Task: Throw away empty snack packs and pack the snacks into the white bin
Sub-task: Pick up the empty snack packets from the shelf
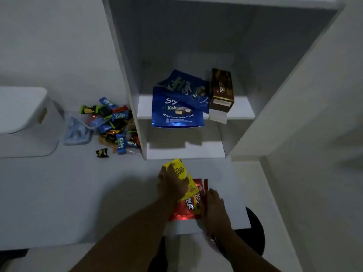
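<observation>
My left hand [171, 184] grips a yellow snack pack [177, 169] low in the middle of the view. Under it lies a red snack pack [185, 210], and my right hand [215, 208] holds its right edge. Two blue Kalpa pouches [176, 110] lie on the shelf [241, 111] above, one hanging over the front edge. A brown box [222, 90] stands to their right. A heap of small wrapped snacks [115, 124] lies on the surface at left. The white bin [21, 108] sits at the far left edge.
A clear plastic bag [77, 132] lies between the white bin and the snack heap. White shelf walls [125, 75] rise on both sides of the open compartment. A dark round object [255, 232] shows below the surface at lower right.
</observation>
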{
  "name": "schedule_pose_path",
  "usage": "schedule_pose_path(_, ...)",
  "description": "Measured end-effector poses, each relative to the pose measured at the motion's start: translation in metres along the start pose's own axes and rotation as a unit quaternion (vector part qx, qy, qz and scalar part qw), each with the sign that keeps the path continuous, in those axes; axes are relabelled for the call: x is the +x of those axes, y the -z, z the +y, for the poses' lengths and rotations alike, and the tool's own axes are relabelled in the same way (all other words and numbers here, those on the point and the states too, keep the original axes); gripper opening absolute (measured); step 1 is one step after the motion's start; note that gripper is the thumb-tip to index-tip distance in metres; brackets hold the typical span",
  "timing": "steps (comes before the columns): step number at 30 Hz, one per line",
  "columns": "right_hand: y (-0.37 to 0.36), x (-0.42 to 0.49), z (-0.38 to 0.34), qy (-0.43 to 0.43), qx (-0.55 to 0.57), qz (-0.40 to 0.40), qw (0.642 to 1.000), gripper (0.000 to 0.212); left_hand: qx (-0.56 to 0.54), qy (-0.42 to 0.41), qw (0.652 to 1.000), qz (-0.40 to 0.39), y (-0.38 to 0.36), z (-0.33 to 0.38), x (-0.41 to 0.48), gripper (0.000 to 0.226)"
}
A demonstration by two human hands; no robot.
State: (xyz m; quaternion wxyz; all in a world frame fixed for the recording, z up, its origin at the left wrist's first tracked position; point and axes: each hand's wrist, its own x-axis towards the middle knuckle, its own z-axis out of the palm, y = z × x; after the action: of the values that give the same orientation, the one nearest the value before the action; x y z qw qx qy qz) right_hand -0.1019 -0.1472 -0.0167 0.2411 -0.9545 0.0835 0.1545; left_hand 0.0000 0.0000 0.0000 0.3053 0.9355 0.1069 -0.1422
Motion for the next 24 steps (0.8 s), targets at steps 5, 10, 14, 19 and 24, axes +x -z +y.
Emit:
schedule_pose_path(5,-0.020,0.026,-0.003,-0.036,-0.035,0.007,0.999,0.057,-0.032,0.082,0.994,-0.060,-0.011,0.016,0.033,0.092)
schedule_pose_path(10,-0.041,0.034,-0.006,-0.071,-0.096,-0.004,0.993,0.037,-0.030,0.120,0.987,-0.106,-0.023,0.019,0.052,0.106)
schedule_pose_path(14,-0.055,0.033,-0.006,-0.090,-0.126,-0.005,0.988,0.032,0.002,0.121,0.983,-0.140,-0.028,0.014,0.057,0.124)
schedule_pose_path(19,-0.056,0.040,-0.001,-0.095,-0.113,-0.021,0.989,0.041,0.065,0.086,0.983,-0.151,-0.020,0.010,0.066,0.121)
schedule_pose_path(24,-0.050,0.058,-0.007,-0.134,-0.098,0.027,0.986,0.061,0.077,-0.006,0.991,-0.111,-0.002,-0.029,0.075,0.102)
